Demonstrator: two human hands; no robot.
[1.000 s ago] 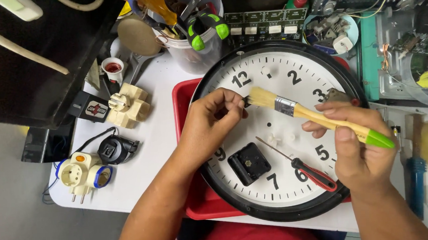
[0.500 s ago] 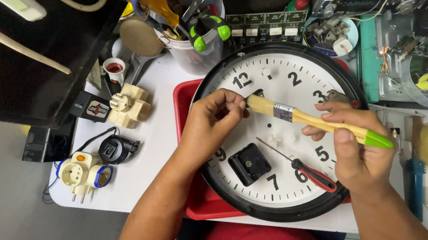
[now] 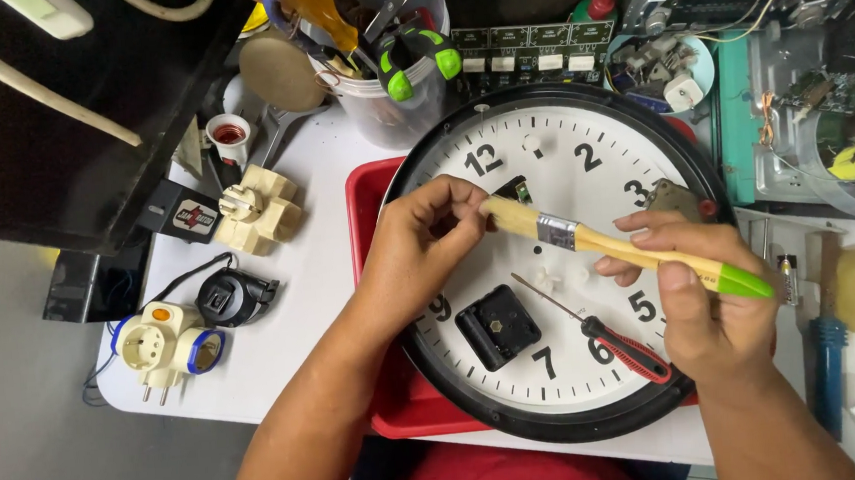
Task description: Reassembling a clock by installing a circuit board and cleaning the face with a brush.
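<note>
right hand point(image 3: 697, 296) at centre right of the frame, fingers wrapped tight around the wooden handle of a paintbrush point(image 3: 609, 247) with a green tip; brush runs diagonally up-left across the clock face, metal ferrule mid-length, bristle end at frame centre. left hand point(image 3: 423, 240) just left of centre, fingers pinched together on the bristle end and on a small dark part there, too hidden to tell what it is. both hands sit over a big round wall clock point(image 3: 559, 261), black rim, white dial, lying flat and filling the middle of the frame. on the dial: a black square clock movement point(image 3: 497, 327) lower centre, and a red-handled screwdriver point(image 3: 620, 345) lying loose beside it, lower right. clock rests on a red tray point(image 3: 369, 199) on the white surface point(image 3: 303, 319). left of frame: cream plug adapter point(image 3: 257, 210), black adapter point(image 3: 231, 296), white adapter with blue rings point(image 3: 164, 344). top centre: clear tub point(image 3: 394, 112) stuffed with tools, green-handled pliers sticking out. upper right: circuit boards and wires, cluttered.
</note>
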